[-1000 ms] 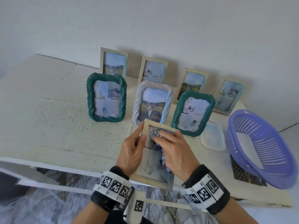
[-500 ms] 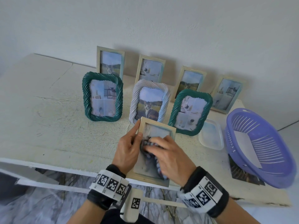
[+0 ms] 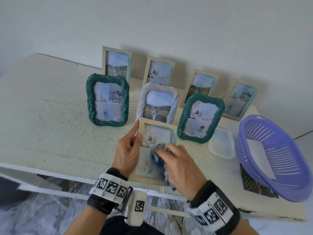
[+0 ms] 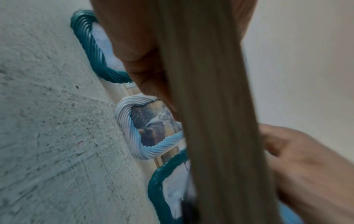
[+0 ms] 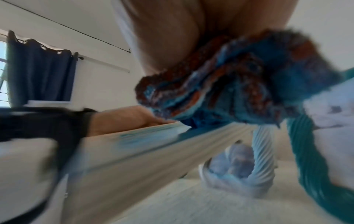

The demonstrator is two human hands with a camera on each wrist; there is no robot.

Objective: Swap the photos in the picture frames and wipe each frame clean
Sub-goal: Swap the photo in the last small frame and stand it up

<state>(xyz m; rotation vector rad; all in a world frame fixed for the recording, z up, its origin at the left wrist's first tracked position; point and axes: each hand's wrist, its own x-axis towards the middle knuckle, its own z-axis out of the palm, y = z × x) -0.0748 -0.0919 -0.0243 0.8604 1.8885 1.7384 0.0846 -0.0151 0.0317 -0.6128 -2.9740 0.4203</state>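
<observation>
A pale wooden picture frame [image 3: 158, 126] is held tilted over the table's front edge. My left hand [image 3: 130, 150] grips its left side, thumb on the front; in the left wrist view the frame's edge [image 4: 210, 121] runs past my fingers. My right hand [image 3: 176, 160] presses a bunched blue-and-red checked cloth [image 3: 158, 156] against the glass, about halfway down. The same cloth [image 5: 239, 84] fills the right wrist view, blurred, resting on the frame [image 5: 153, 151]. The lower part of the photo is hidden by hand and cloth.
Behind the held frame stand two green rope frames [image 3: 107, 100] [image 3: 200, 118], a white rope frame [image 3: 158, 102] and several wooden frames by the wall. A clear plastic lid [image 3: 221, 143] and a purple basket [image 3: 274, 156] lie at right, over a loose photo [image 3: 254, 185].
My right hand has dragged the cloth down the glass from the top of the frame to its middle. The left hand keeps the same hold.
</observation>
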